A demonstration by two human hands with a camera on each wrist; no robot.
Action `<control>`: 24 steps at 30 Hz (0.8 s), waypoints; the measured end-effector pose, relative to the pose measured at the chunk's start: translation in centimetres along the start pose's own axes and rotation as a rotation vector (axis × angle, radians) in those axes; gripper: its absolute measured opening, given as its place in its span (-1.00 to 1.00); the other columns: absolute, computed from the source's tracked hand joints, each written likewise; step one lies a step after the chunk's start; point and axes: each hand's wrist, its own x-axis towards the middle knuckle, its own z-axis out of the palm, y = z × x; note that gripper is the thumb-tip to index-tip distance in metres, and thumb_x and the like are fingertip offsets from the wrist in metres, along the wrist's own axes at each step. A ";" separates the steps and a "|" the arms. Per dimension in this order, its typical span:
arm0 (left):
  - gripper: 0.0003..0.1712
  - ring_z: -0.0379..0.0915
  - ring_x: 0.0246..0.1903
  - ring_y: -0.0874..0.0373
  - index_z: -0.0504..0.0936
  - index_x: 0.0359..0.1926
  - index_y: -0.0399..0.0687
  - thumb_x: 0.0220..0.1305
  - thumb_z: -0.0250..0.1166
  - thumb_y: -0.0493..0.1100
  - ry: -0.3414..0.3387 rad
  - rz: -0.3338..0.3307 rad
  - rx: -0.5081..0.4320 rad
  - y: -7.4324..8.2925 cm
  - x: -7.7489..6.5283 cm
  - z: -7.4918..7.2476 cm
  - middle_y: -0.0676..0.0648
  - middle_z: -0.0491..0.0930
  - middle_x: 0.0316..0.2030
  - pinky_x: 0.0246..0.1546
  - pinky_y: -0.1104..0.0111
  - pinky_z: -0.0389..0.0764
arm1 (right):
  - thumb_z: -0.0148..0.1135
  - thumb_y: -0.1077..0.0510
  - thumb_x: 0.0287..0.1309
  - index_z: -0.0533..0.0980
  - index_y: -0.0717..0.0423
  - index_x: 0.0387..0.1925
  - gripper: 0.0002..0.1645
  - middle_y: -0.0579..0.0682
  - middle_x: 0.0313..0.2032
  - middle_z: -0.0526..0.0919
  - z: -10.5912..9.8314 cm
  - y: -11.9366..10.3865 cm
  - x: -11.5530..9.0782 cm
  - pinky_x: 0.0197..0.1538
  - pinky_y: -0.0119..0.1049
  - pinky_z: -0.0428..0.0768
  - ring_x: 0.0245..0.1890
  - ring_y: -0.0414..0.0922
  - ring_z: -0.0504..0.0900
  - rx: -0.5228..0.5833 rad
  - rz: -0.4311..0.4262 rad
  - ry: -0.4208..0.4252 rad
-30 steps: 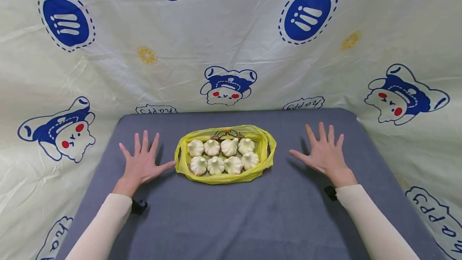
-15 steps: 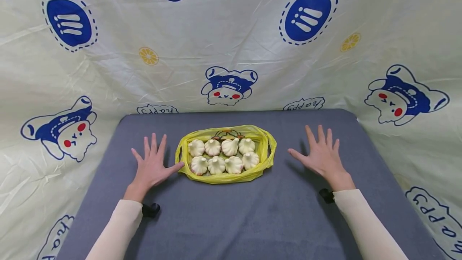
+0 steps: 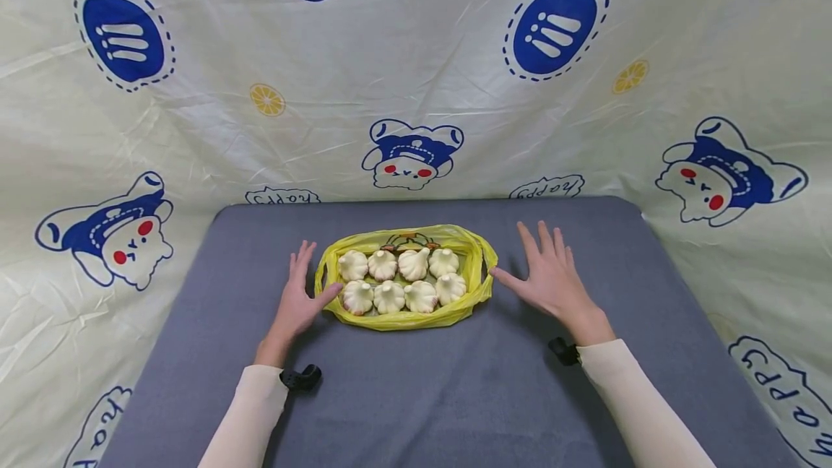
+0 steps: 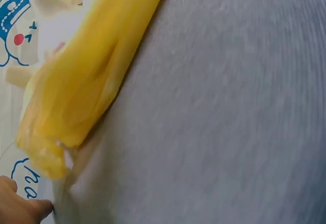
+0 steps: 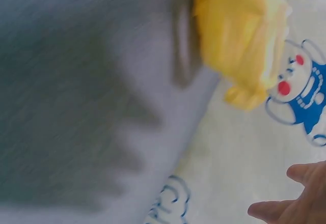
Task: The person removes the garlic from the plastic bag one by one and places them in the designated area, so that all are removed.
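Note:
A yellow plastic bag (image 3: 406, 322) lies with its mouth spread wide on the table, its rim rolled outward. Inside it, several white garlic bulbs (image 3: 390, 297) sit in two rows. My left hand (image 3: 300, 307) is at the bag's left end, fingers straight and thumb tip overlapping the rim in the head view. On the other side, my right hand (image 3: 552, 280) is spread, its thumb tip right at the bag's right edge. Neither hand grips anything. The left wrist view shows the bag's side (image 4: 97, 71) close up; the right wrist view shows its other end (image 5: 234, 35).
A dark grey-blue cloth covers the table (image 3: 416, 396). Behind and beside it hangs a pale curtain (image 3: 416, 42) printed with blue cartoon figures. A black wrist camera (image 3: 302, 378) is strapped on the left wrist, another black camera (image 3: 563, 351) on the right.
Both hands have moved inward toward the bag, the left one rightward and the right one leftward. The left hand's spread fingers have drawn together. The bag and garlic stay in place.

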 end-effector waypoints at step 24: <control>0.17 -0.51 0.64 -0.20 0.15 0.61 0.14 0.07 0.58 0.13 -0.095 0.003 -0.058 -0.5 0.9 2.8 -0.03 -0.21 0.68 0.51 -0.35 -0.24 | 0.08 -0.65 0.16 -0.18 -0.28 0.67 0.25 0.09 0.67 -0.24 0.7 -11.2 2.8 0.52 0.43 -0.06 0.65 0.20 -0.31 0.182 -0.199 -0.114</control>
